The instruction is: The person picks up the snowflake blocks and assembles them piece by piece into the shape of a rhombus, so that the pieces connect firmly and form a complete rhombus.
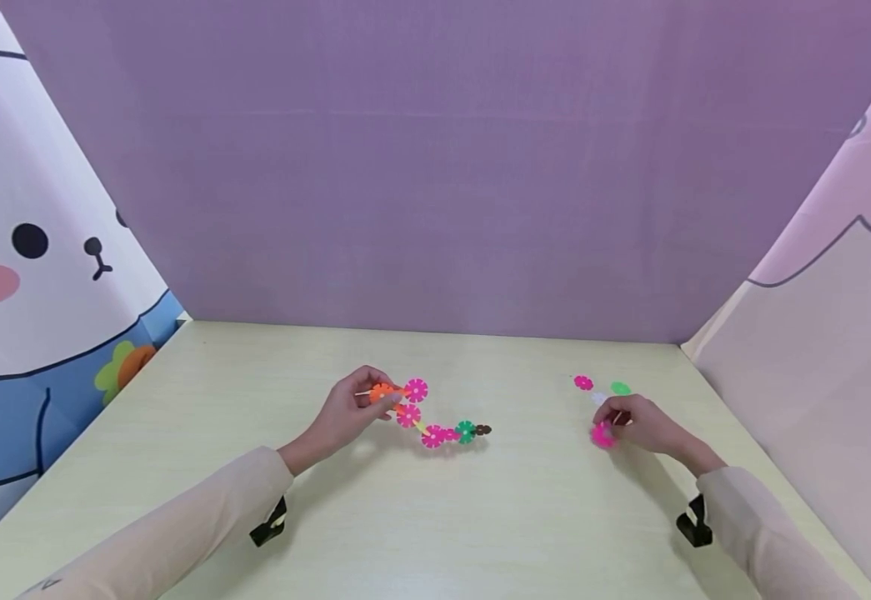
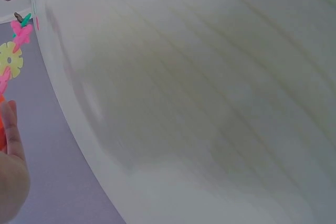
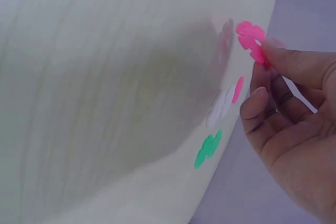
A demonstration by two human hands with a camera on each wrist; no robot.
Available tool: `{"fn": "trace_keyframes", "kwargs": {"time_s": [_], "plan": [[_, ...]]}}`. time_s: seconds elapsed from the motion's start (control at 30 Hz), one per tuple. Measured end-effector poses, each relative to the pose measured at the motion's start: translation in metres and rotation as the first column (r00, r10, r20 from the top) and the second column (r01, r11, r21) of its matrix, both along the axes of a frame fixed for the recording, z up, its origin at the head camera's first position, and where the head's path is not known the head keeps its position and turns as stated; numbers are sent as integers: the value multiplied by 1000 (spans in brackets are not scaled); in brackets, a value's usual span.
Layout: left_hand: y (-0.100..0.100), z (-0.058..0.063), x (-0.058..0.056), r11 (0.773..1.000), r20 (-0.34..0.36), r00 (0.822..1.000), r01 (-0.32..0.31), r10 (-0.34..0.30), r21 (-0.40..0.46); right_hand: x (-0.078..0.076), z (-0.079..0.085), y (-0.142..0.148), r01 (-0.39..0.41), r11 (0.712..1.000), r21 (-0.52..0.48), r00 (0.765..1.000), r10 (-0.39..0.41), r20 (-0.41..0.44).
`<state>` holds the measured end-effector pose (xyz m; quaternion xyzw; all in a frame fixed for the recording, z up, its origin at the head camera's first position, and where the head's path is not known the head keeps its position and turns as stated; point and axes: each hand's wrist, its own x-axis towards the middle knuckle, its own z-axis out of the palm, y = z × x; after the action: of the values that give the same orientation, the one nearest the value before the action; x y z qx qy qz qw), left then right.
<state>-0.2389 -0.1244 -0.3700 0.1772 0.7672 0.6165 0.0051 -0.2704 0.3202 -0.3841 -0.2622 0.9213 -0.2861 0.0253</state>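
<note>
Pinching, between thumb and fingers of the left hand (image 1: 356,406), a chain (image 1: 408,415) of slotted plastic discs, just left of centre in the lower half of the frame. Pinching also, between thumb and fingers of the right hand (image 1: 641,422), one single pink disc (image 1: 602,435), lower right, well apart from the chain.

Progress, as judged: part-way. Done: several discs joined into one curving run. Remaining, apparently: the single pink disc, not joined to the chain, plus three loose pieces on the table (image 1: 480,517), just above the right hand in the frame: loose pink disc (image 1: 583,382), white disc (image 1: 598,398), green disc (image 1: 620,388). Intended final length: cannot tell.

Appearance of chain: bright, with notched, petal-like rims; some discs face-on, others edge-on. Colours, from the grip toward the right end: orange disc (image 1: 380,392) at the fingers, pink, yellow disc (image 2: 16,56) with round central hole, more pink, deep green disc (image 1: 466,432), dark brown tip (image 1: 483,430). At the upper end, beside the left fingertips: end pink disc (image 1: 417,389). Held apparently off the table, above a soft shadow. Exact count: cannot tell, with fingers in the way.
</note>
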Motion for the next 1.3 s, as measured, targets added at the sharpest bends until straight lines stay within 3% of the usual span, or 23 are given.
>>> {"fn": "trace_keyframes", "kwargs": {"time_s": [0.23, 0.47, 0.93, 1.3], "plan": [[0, 0, 1, 1000, -14, 1000, 4, -4, 14, -3, 1, -18, 98, 985, -141, 993, -89, 72], [2, 0, 1, 1000, 0, 1000, -7, 7, 3, -5, 2, -43, 142, 962, -233, 985, -114, 129], [5, 1, 2, 1000, -4, 1000, -12, 12, -2, -16, 4, -106, 111, 936, -333, 992, -87, 87], [7, -1, 0, 1000, 26, 999, -24, 24, -5, -19, 6, -154, 43, 911, -411, 999, -32, 33]]}}
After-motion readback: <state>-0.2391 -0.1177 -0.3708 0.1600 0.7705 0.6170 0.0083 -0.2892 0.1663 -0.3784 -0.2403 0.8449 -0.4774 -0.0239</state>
